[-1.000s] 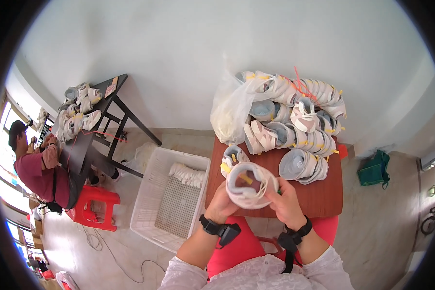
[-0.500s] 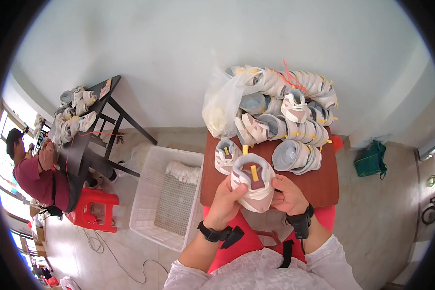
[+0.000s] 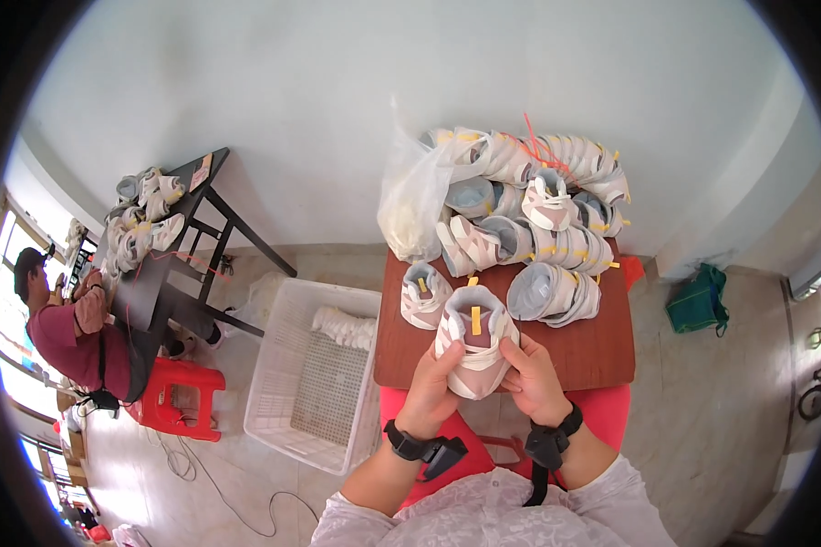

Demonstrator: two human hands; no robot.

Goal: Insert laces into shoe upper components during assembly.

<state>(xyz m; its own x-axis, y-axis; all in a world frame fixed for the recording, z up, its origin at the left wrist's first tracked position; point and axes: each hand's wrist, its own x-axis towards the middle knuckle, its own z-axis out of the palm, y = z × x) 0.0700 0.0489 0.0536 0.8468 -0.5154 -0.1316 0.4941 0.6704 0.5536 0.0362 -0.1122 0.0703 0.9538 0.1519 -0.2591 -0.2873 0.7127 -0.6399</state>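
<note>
Between both hands I hold a white and mauve shoe upper [image 3: 476, 351] with a grey lining and a yellow tab, its toe toward me. My left hand [image 3: 435, 378] is closed on its left side, thumb on the outer face. On the other side my right hand [image 3: 532, 374] grips it, thumb near the laces. The shoe hangs over the near edge of the brown table [image 3: 575, 356]. Just beyond it stands another similar shoe [image 3: 424, 296]. To the right lies a nested stack of shoe uppers [image 3: 555, 294].
More shoe uppers [image 3: 566, 246] are piled at the table's back, beside a clear plastic bag [image 3: 410, 214]. A white crate [image 3: 263, 383] holding white pieces [image 3: 345, 326] stands left on the floor. Farther left, a person [image 3: 68, 337] sits on a red stool [image 3: 187, 387] at a black table [image 3: 150, 283].
The shoe in my hands has tipped slightly, showing more of its laces and toe. My right hand has shifted its grip toward the front, and its wrist has turned.
</note>
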